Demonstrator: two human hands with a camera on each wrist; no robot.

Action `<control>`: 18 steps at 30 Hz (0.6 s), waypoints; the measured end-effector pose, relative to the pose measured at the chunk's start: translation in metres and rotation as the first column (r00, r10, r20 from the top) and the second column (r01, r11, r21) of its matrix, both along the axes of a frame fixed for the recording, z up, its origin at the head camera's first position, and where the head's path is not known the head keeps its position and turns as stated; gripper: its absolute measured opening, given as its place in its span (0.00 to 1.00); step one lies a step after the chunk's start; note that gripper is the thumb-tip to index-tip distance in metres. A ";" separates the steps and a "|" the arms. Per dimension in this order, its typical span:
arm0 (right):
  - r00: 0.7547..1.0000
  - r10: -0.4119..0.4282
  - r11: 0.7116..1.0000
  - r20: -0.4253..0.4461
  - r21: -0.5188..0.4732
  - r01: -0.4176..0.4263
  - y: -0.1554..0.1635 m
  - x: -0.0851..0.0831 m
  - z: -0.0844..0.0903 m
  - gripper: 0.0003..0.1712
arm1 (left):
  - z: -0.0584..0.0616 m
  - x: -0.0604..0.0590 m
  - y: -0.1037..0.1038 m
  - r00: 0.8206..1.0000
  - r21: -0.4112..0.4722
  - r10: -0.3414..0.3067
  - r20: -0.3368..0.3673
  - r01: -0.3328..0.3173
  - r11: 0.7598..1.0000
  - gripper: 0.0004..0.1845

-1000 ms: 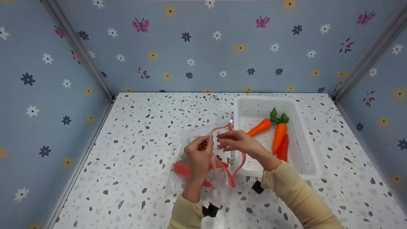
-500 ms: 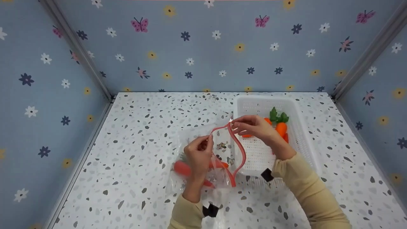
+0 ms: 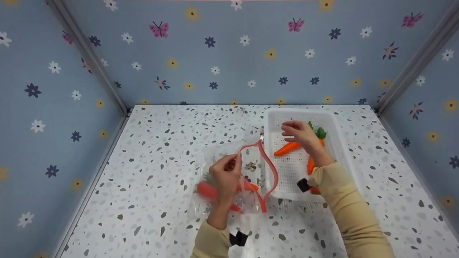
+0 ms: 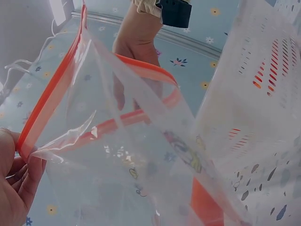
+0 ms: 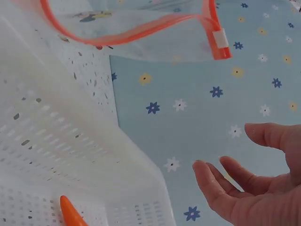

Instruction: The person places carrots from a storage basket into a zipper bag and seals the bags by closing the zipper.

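My left hand (image 3: pixel 225 173) pinches one side of the mouth of a clear zip bag (image 3: pixel 271 168) with a red rim. The mouth gapes towards the right, and a white slider (image 5: pixel 220 39) sits at one end in the right wrist view. Inside the bag lie carrots, one a reddish carrot (image 3: pixel 206 190), partly behind the left hand. Above the white basket my right hand (image 3: pixel 300 133) holds nothing, its fingers loosely bent and apart. Under it rests an orange carrot (image 3: pixel 287 148); another carrot (image 3: pixel 311 165) is partly covered by the right arm.
The white perforated basket (image 3: pixel 346 157) stands close to the bag's right side on a speckled tabletop (image 3: pixel 143 172). Green leaves (image 3: pixel 321 133) show near its far right. Flower-patterned panels (image 3: pixel 229 53) enclose the table at the back and sides.
My right hand has moved from the bag's mouth, past its far corner, to the right and away over the basket. The bag's mouth stands wider than a second ago. My left hand stays put.
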State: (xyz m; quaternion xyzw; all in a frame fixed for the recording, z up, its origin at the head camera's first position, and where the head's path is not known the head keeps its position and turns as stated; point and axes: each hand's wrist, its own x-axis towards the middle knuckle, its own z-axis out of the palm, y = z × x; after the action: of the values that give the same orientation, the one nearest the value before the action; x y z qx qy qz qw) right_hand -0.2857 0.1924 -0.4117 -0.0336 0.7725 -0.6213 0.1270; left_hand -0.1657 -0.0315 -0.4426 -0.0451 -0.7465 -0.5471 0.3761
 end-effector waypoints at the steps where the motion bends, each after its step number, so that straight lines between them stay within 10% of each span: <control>1: 1.000 -0.012 1.000 0.016 -0.022 0.013 0.004 -0.004 -0.006 0.28 | 0.000 0.000 0.000 1.000 0.007 -0.005 -0.006 0.005 1.000 0.05; 4: 0.997 -0.073 0.996 0.038 -0.054 0.075 0.029 -0.043 -0.057 0.32 | 0.000 -0.001 0.001 0.999 0.027 -0.013 -0.029 0.014 1.000 0.04; 8: 0.979 -0.180 0.983 0.096 -0.009 0.182 0.037 -0.061 -0.077 0.38 | -0.001 -0.002 0.002 0.999 0.040 -0.016 -0.050 0.018 0.999 0.03; 13: 0.936 -0.293 0.956 0.195 0.033 0.293 0.011 -0.028 -0.031 0.37 | 0.006 0.002 0.003 0.999 0.045 -0.016 -0.037 0.018 0.999 0.02; 18: 0.869 -0.419 0.906 0.264 0.056 0.419 0.011 -0.034 -0.038 0.36 | 0.005 0.003 0.003 0.999 0.039 -0.026 -0.024 0.027 0.999 0.04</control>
State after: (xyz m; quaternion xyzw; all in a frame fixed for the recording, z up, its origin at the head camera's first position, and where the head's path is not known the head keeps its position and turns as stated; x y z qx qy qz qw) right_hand -0.3198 0.2031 -0.4501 0.2193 0.7359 -0.6337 0.0933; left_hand -0.1626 -0.0286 -0.4372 -0.0539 -0.7305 -0.5660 0.3783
